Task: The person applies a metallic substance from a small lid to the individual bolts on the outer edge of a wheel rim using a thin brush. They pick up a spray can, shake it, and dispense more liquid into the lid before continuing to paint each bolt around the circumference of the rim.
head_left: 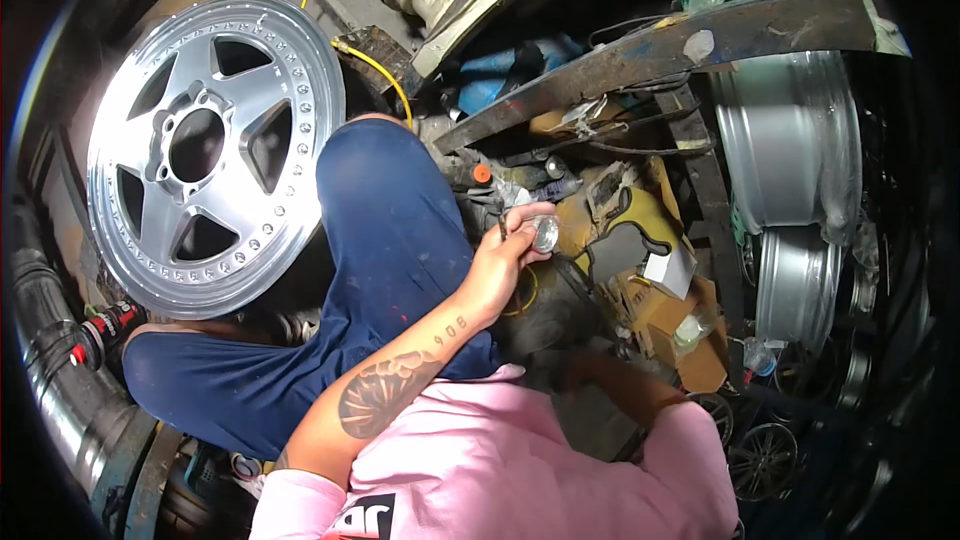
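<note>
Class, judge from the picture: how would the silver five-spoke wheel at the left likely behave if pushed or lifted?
The wheel would probably stay stiff, since it looks metallic. Its circular outline suggests it could roll. Its shiny, smooth-looking face might be slippery to grip.

wheel (pixel 240 98) left of left hand (pixel 500 265)

The small clear piece (pixel 546 233) looks glossy; the spoked wheel (pixel 250 90), smooth polished metal; trousers (pixel 395 205), matt cloth; curved bar (pixel 640 68), rough metal.
</note>
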`<action>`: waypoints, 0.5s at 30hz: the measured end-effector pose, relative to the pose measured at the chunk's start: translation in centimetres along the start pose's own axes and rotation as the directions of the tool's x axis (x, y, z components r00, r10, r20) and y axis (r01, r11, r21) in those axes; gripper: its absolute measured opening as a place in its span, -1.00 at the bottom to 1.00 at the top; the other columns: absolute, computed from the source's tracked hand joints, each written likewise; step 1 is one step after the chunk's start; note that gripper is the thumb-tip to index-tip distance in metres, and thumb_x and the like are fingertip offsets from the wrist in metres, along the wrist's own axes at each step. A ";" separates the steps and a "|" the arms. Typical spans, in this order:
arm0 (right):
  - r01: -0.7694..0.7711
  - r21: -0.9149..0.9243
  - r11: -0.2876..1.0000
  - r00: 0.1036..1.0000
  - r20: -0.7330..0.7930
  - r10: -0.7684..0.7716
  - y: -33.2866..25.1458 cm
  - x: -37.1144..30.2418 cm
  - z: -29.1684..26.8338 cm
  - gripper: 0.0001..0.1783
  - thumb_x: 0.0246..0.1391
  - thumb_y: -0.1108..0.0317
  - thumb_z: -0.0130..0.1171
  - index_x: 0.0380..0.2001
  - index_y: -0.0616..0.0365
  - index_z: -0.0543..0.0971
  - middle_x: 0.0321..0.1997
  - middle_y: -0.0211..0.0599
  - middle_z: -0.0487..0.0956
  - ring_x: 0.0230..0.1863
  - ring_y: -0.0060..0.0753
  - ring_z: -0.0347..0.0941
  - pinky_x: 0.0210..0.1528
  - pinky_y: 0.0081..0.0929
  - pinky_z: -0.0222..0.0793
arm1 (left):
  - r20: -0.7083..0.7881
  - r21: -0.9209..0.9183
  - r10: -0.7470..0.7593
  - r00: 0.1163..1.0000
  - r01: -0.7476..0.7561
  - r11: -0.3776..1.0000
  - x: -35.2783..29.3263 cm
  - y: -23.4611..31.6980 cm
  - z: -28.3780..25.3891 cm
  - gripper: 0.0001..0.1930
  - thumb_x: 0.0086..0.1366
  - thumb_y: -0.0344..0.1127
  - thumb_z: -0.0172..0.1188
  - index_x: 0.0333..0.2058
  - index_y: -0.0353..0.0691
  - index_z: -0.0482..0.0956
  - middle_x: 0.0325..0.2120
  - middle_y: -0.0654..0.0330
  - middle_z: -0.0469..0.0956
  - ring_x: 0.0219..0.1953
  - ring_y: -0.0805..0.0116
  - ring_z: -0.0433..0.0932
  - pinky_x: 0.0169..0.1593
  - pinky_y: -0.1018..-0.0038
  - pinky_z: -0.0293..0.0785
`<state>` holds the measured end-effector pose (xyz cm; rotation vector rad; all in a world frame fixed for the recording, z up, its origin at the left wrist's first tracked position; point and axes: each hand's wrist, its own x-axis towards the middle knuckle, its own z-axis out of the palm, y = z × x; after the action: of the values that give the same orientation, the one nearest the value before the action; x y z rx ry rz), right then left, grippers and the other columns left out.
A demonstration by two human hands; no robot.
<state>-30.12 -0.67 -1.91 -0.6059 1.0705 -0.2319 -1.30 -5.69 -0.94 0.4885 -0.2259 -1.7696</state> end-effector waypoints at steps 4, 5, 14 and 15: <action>0.107 0.092 0.990 0.994 0.009 -0.108 -1.9 2.6 -1.7 -0.35 -0.10 0.31 0.34 0.09 0.08 0.34 -0.14 -0.25 0.50 -0.20 -0.31 0.46 -0.15 -0.45 0.40 | -0.029 0.033 0.021 0.999 -0.020 0.999 -0.2 -0.6 -0.2 -0.64 0.40 -0.35 -0.17 0.12 -0.27 0.35 -0.03 0.15 0.49 -0.08 0.46 0.46 0.01 0.51 0.36; 0.096 0.088 0.992 0.995 0.012 -0.097 -1.7 2.8 -1.9 -0.36 -0.10 0.31 0.34 0.09 0.08 0.34 -0.14 -0.25 0.50 -0.19 -0.31 0.46 -0.14 -0.45 0.39 | -0.041 -0.001 0.053 0.998 -0.053 0.999 -0.3 -0.3 -0.3 -0.64 0.40 -0.35 -0.17 0.12 -0.27 0.35 -0.03 0.15 0.48 -0.08 0.45 0.46 0.01 0.51 0.36; 0.087 0.096 0.992 0.996 0.018 -0.089 -2.3 1.8 -5.5 -0.41 -0.07 0.28 0.31 0.06 0.09 0.38 -0.13 -0.30 0.50 -0.14 -0.34 0.44 -0.09 -0.49 0.36 | -0.104 -0.022 0.079 0.991 -0.082 0.996 -0.4 0.3 0.6 -0.67 0.41 -0.32 -0.17 0.06 -0.23 0.42 -0.14 0.26 0.51 -0.16 0.54 0.42 -0.04 0.56 0.34; 0.108 0.121 0.987 0.994 0.019 -0.111 -2.4 1.9 -5.9 -0.41 -0.07 0.27 0.31 0.06 0.09 0.38 -0.13 -0.31 0.50 -0.13 -0.35 0.44 -0.08 -0.49 0.36 | -0.083 0.012 0.087 0.993 -0.086 0.996 0.0 0.0 -0.3 -0.67 0.41 -0.32 -0.17 0.06 -0.25 0.41 -0.11 0.21 0.52 -0.14 0.52 0.45 -0.05 0.56 0.37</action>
<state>-34.07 -5.59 -3.96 -0.5585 0.9919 -0.3808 -1.21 -5.62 -1.18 0.5490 -0.1930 -1.6608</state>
